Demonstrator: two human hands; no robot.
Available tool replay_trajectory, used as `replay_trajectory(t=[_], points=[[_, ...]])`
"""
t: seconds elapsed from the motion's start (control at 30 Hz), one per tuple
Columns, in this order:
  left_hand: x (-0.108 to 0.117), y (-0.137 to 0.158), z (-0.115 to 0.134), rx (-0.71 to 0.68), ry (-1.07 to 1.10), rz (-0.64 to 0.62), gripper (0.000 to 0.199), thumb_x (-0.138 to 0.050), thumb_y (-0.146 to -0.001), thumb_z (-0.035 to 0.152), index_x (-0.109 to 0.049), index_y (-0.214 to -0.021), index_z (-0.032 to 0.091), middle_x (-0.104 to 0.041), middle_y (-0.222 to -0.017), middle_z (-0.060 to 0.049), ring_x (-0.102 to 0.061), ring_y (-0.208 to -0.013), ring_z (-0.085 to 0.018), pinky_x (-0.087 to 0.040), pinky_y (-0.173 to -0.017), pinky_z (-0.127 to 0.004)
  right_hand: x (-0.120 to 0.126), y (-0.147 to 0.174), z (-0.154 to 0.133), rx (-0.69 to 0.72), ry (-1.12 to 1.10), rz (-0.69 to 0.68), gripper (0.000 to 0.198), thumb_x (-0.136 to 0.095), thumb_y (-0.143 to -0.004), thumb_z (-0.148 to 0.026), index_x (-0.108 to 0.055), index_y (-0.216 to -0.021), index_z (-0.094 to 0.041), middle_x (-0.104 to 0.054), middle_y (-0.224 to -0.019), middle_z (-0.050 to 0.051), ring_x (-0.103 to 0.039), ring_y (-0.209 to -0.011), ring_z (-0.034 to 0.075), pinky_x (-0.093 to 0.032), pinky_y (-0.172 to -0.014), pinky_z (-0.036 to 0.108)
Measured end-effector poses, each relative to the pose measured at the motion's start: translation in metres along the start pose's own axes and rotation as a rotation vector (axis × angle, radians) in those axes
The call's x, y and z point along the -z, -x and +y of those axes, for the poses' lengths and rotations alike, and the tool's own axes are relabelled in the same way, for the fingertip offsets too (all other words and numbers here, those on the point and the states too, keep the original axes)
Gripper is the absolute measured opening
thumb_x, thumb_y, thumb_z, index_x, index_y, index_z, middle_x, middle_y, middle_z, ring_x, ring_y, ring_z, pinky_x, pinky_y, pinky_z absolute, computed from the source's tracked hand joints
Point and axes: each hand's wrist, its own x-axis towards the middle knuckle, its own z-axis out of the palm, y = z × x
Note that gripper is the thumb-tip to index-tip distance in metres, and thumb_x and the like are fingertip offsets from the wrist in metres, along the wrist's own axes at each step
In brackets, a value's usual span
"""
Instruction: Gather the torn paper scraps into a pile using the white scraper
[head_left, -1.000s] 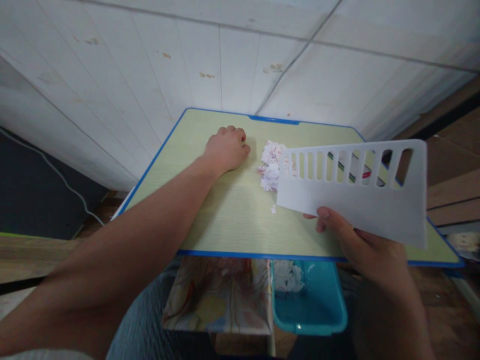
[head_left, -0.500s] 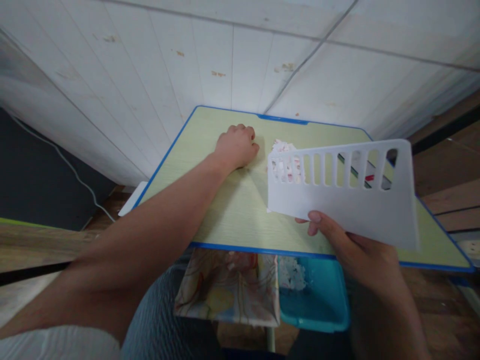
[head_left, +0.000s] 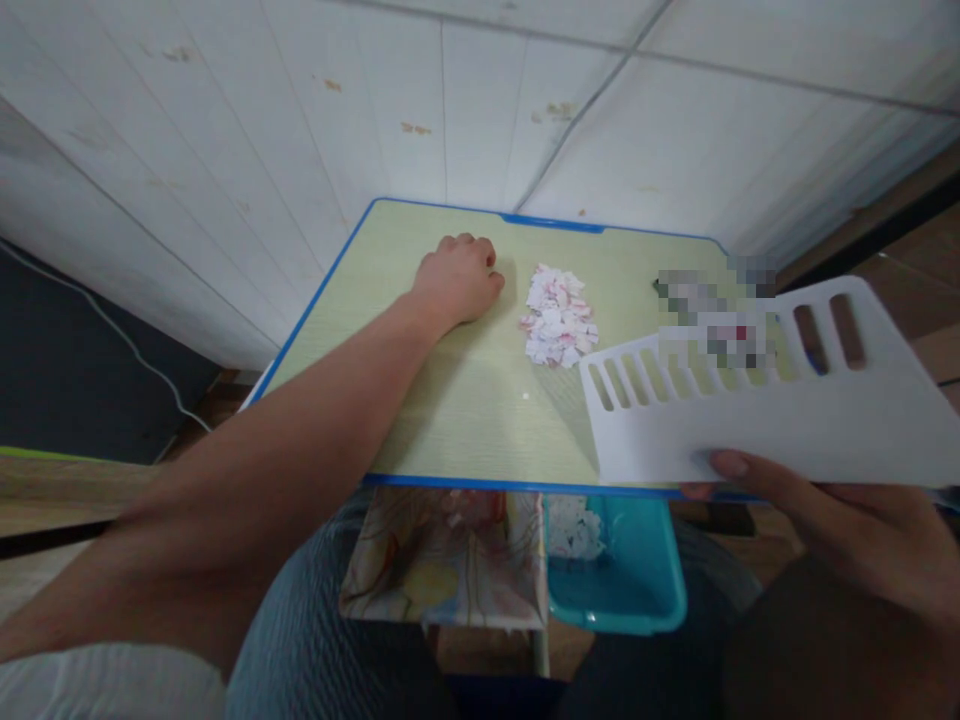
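Observation:
My right hand (head_left: 817, 510) pinches the lower edge of a white plastic panel (head_left: 697, 430) with a row of rounded slots along its top. The panel is tilted over the right part of the table. Curled fingers show on my left hand (head_left: 459, 280), which rests on the tabletop left of a pile of torn white and pinkish paper scraps (head_left: 560, 315). Its palm side is hidden, so I cannot see whether anything is in it. The panel's near left corner stands apart from the pile.
The pale green table (head_left: 442, 420) has a blue rim. Below its front edge are a patterned fabric bin (head_left: 442, 590) and a turquoise tub (head_left: 637, 585) with white scraps inside. A pixelated object (head_left: 690, 290) lies at the right. A cable (head_left: 592, 100) runs down the white wall.
My right hand has moved the slotted panel right and tilted it, uncovering the paper pile. My left hand stays on the table. The view has shifted slightly.

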Motion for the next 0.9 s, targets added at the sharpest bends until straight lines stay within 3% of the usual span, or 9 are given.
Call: replay_trajectory(t=[0.2, 0.37, 0.53, 0.73, 0.9], points=[[0.003, 0.000, -0.002, -0.004, 0.021, -0.013, 0.046, -0.070, -0.109, 0.032, -0.083, -0.154, 0.029, -0.079, -0.158, -0.014, -0.064, -0.155, -0.041, -0.053, -0.137, -0.057, 0.002, -0.002, 0.000, 0.000, -0.051, 0.021, 0.036, -0.098, -0.102, -0.066, -0.097, -0.079, -0.037, -0.095, -0.091, 0.003, -0.094, -0.092, 0.037, -0.079, -0.109, 0.054], [0.003, -0.001, -0.003, -0.001, 0.016, -0.022, 0.052, -0.073, -0.109, 0.033, -0.081, -0.160, 0.030, -0.077, -0.163, -0.014, -0.063, -0.160, -0.044, -0.052, -0.140, -0.062, -0.005, -0.003, -0.003, -0.049, -0.038, 0.019, 0.039, -0.100, -0.098, -0.067, -0.095, -0.076, -0.035, -0.092, -0.084, 0.004, -0.089, -0.079, 0.034, -0.081, -0.084, 0.047], [0.001, -0.002, -0.002, 0.005, 0.009, 0.003, 0.046, -0.070, -0.111, 0.032, -0.085, -0.154, 0.028, -0.080, -0.162, -0.015, -0.065, -0.158, -0.044, -0.055, -0.138, -0.062, -0.002, 0.000, -0.004, -0.042, -0.067, -0.005, 0.041, -0.098, -0.101, -0.066, -0.094, -0.076, -0.034, -0.091, -0.081, 0.005, -0.090, -0.085, 0.035, -0.080, -0.094, 0.050], [0.003, 0.000, 0.002, 0.022, -0.025, -0.009, 0.043, -0.067, -0.113, 0.031, -0.085, -0.152, 0.028, -0.079, -0.163, -0.014, -0.066, -0.159, -0.042, -0.055, -0.139, -0.058, -0.005, 0.000, -0.004, -0.066, -0.084, 0.019, 0.041, -0.100, -0.100, -0.068, -0.095, -0.081, -0.032, -0.092, -0.087, 0.005, -0.090, -0.083, 0.031, -0.078, -0.084, 0.041], [0.003, 0.000, 0.002, 0.020, -0.019, -0.001, 0.040, -0.069, -0.113, 0.032, -0.085, -0.150, 0.028, -0.079, -0.163, -0.014, -0.066, -0.160, -0.040, -0.055, -0.138, -0.055, -0.001, -0.004, -0.006, -0.044, -0.119, -0.086, 0.044, -0.099, -0.104, -0.064, -0.092, -0.074, -0.032, -0.089, -0.078, 0.004, -0.087, -0.076, 0.028, -0.075, -0.088, 0.038]])
